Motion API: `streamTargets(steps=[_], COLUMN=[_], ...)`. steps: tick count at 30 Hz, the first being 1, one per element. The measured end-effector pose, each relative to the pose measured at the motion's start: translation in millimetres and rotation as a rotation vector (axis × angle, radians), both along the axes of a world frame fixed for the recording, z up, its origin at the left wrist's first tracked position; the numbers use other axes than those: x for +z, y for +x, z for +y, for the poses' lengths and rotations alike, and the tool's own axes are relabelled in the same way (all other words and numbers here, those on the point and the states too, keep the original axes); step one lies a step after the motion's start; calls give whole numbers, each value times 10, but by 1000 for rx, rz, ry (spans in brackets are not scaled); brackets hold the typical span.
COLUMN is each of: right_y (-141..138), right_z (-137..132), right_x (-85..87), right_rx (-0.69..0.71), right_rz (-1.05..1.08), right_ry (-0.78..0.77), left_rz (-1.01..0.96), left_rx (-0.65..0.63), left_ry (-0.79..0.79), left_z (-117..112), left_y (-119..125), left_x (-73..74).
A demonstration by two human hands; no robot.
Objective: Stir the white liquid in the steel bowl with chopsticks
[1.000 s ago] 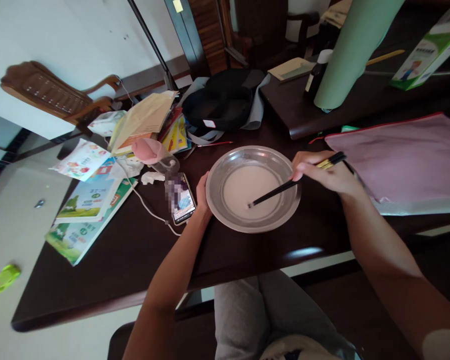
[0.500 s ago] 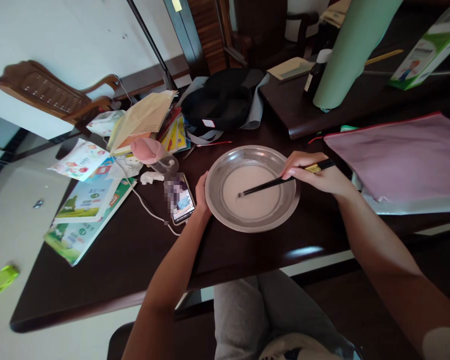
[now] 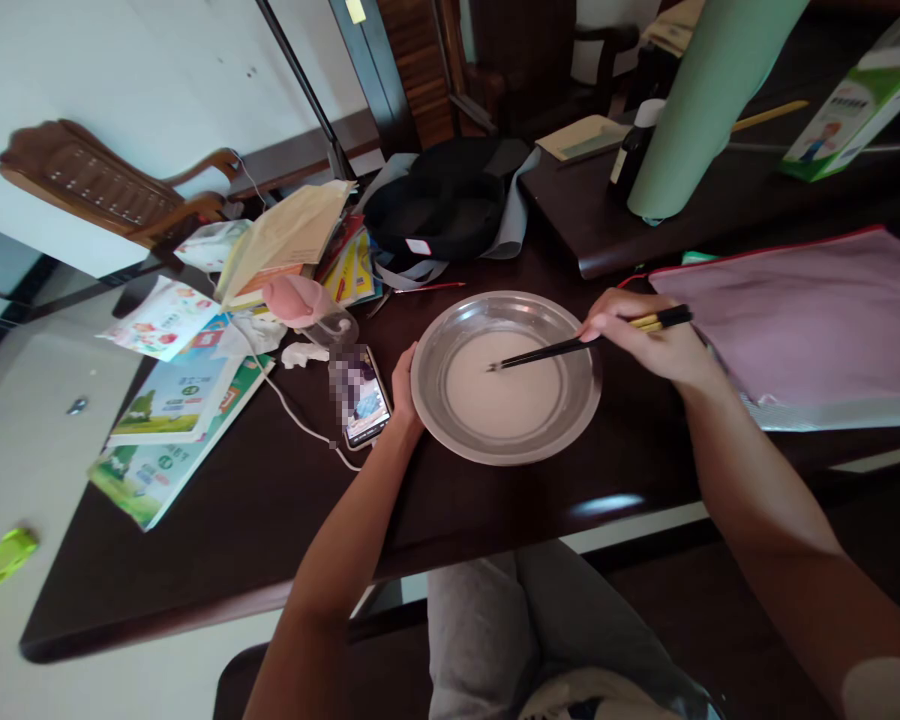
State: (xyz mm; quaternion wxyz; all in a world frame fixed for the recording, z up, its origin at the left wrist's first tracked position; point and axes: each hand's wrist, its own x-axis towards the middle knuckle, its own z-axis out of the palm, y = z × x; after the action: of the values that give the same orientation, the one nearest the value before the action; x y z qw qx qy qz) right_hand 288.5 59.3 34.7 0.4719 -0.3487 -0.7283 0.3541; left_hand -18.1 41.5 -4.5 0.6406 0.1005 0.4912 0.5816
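A round metal pan with pale, milky liquid sits on the dark table in front of me. My right hand is closed round a pair of black chopsticks, whose tips dip into the liquid near the pan's middle. My left hand grips the pan's left rim, fingers curled against it. A phone with a white cable lies just left of that hand.
Books and papers clutter the table's left side, with a pink object and a black bag behind the pan. A pink zip folder lies right. A green roll stands on a second table.
The chopstick tips have swept round inside the liquid, from the lower middle to the left and now to the upper middle. My right hand shifted with them. The left hand stayed on the rim.
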Motion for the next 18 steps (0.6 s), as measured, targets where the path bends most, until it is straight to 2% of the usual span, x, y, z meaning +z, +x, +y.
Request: streamTargets(steps=[3,6,8,11,14,16,18], right_y=[74,43,-17,-35,46,78,56], right_z=[8,-16,-31,-25,-6,-9,-24], right_x=[-13,8,24,22,4,4,18], right_rx=[-35,104,145,49,-72,-33,83], right_rz=[94,14,-60,-59,56,83,23], right_ry=[-28,-79,-66,-24,-25,-56,-85], left_rz=[-12,-25,-28,-26,-14,-7,-13], left_rx=[-4,3,0,-6,-3,-10,-8], left_ry=[6,-6,-15,1,3,-1,-1], left_z=[-4,4,12,22,26,25,22], left_y=[-6,-16,-27,-40,-39,-36,-34], left_x=[-8,-18,-33,-55,-59,-53,-48])
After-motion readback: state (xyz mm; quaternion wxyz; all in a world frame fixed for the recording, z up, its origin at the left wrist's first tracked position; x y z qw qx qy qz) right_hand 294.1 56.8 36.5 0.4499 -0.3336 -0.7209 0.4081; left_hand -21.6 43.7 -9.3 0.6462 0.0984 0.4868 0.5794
